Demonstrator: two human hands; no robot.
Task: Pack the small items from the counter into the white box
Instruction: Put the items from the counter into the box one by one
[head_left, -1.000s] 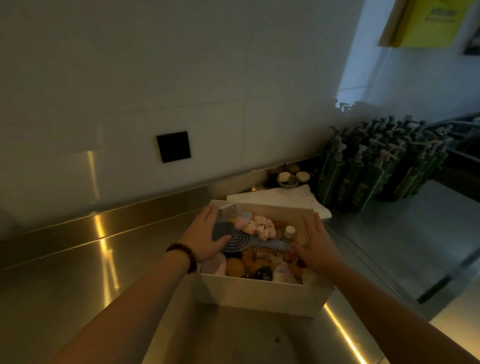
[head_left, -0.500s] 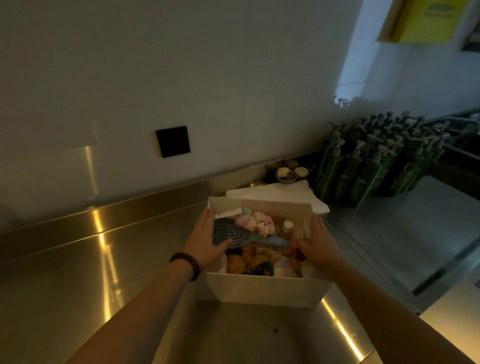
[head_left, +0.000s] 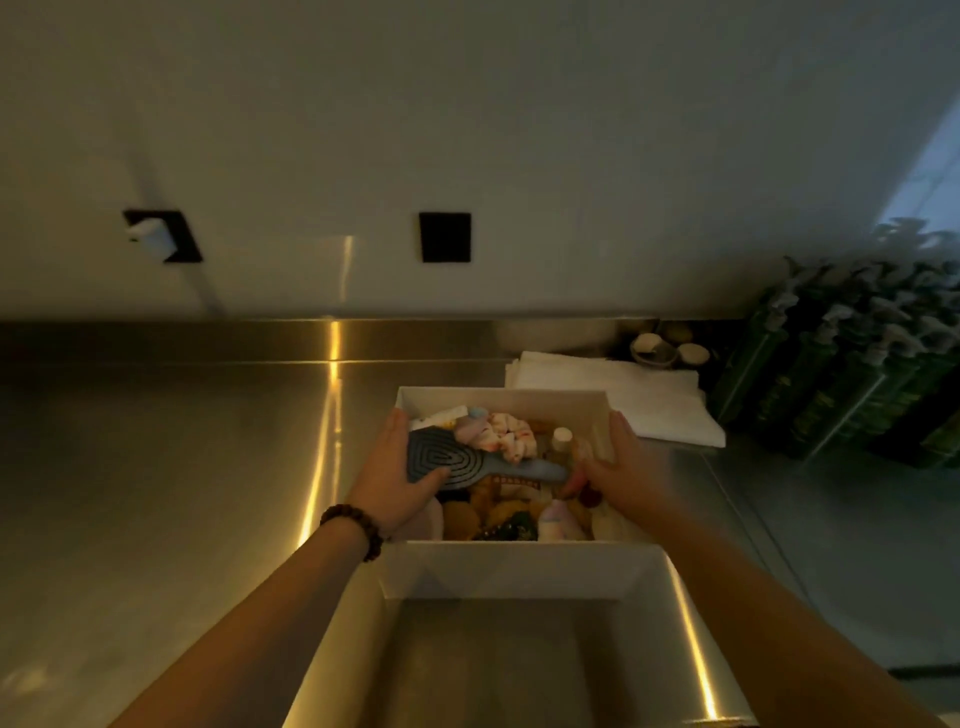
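Observation:
The white box (head_left: 519, 569) sits at the counter's front, its near wall at the sink's back edge. It is full of small items: a grey-blue hairbrush (head_left: 447, 460) lies on top, with a pink-white scrunchie (head_left: 506, 434) and a small capped bottle (head_left: 561, 439) behind it. My left hand (head_left: 389, 483) holds the box's left wall, thumb on the brush head. My right hand (head_left: 623, 467) holds the right wall, thumb inside near the brush handle.
A steel sink basin (head_left: 519, 665) opens just below the box. Folded white cloths (head_left: 649, 400) lie behind the box to the right, next to a small dish (head_left: 654, 348). Several green pump bottles (head_left: 841, 364) crowd the right side. Two black wall sockets (head_left: 445, 236) are above.
The view has swung left. The box, held by both hands throughout, now lies squarer to me and further left of the white cloths. Neither grip has changed.

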